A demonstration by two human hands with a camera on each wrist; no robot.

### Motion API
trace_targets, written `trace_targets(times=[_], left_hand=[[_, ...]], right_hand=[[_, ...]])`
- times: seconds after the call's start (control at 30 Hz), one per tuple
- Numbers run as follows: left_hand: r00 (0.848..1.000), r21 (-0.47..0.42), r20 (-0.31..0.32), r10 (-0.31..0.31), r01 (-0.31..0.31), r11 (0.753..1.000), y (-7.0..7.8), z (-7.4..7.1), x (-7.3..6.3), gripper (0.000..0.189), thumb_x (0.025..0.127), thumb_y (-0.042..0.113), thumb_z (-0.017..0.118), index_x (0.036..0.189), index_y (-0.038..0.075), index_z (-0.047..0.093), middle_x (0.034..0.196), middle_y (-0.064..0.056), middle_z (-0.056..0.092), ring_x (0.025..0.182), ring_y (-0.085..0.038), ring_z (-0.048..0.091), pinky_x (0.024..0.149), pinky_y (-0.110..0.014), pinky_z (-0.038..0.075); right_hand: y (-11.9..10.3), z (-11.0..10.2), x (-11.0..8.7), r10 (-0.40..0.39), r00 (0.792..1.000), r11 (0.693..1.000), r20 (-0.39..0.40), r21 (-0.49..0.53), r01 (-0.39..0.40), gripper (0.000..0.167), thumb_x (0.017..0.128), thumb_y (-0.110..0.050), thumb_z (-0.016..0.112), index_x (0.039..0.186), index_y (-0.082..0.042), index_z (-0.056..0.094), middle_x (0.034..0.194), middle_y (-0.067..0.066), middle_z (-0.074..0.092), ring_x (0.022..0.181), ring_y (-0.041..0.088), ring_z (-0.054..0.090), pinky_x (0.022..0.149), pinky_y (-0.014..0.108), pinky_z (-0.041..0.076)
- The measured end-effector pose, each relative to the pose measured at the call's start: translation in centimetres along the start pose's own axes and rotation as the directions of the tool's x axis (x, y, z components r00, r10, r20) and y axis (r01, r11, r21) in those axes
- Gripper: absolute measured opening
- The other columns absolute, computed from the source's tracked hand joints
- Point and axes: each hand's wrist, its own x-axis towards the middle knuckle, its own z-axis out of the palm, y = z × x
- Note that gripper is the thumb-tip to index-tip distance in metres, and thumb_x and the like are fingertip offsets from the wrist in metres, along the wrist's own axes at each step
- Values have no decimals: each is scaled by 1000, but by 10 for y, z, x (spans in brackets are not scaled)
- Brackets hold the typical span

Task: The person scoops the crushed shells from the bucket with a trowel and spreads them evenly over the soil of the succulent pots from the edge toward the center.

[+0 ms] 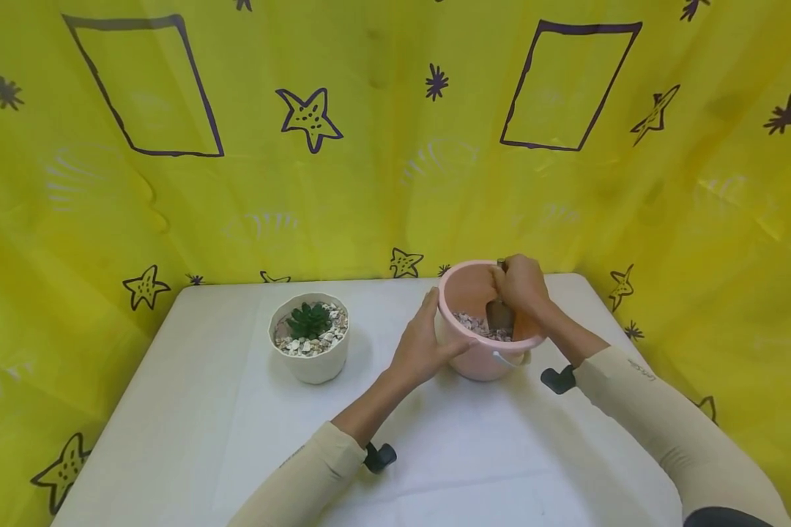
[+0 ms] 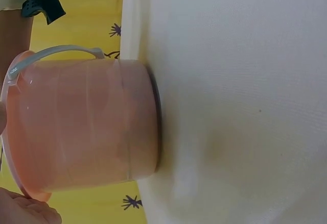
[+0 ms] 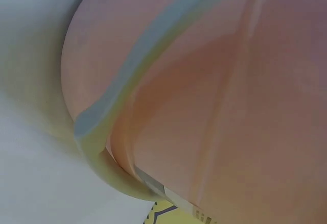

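Observation:
A pink bucket [image 1: 480,362] stands on the table, with small pale pebbles [image 1: 474,323] in its bottom. My left hand [image 1: 424,342] holds it at the left of its rim, thumb along the front and fingers along the far left side. In the left wrist view, parts of that hand [image 2: 28,208] show at the rim. Over the bucket's right side, my right hand [image 1: 524,284] grips the handle of a small trowel, its brownish blade [image 1: 499,316] down among the pebbles. The right wrist view shows only the bucket's outside wall [image 3: 204,106] and its handle [image 3: 122,76]; the right hand is hidden there.
A cream pot [image 1: 315,368] with a green succulent [image 1: 308,320] and white pebbles stands left of the bucket. White cloth covers the table [image 1: 191,410]. A yellow curtain [image 1: 369,197] with drawn stars hangs behind and at both sides.

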Motion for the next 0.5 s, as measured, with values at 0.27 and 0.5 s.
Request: trace_targets(times=[0.27, 0.5], left_hand=[[1000, 29, 2, -4, 4, 1000, 2, 0, 1, 110, 87, 44, 87, 170, 15, 20, 173, -5, 23, 157, -28, 27, 120, -53, 34], [1000, 28, -3, -7, 7, 1000, 2, -1, 0, 111, 86, 44, 87, 169, 16, 20, 173, -3, 26, 155, -27, 32, 118, -52, 38]], right_hand=[[1, -4, -4, 76, 993, 996, 86, 29, -79, 39, 107, -20, 59, 77, 4, 67, 63, 10, 62, 55, 24, 58, 48, 30, 43], [2, -9, -8, 86, 992, 995, 88, 35, -89, 38, 106, -19, 57, 77, 2, 69, 67, 9, 68, 62, 27, 61, 53, 32, 45]])
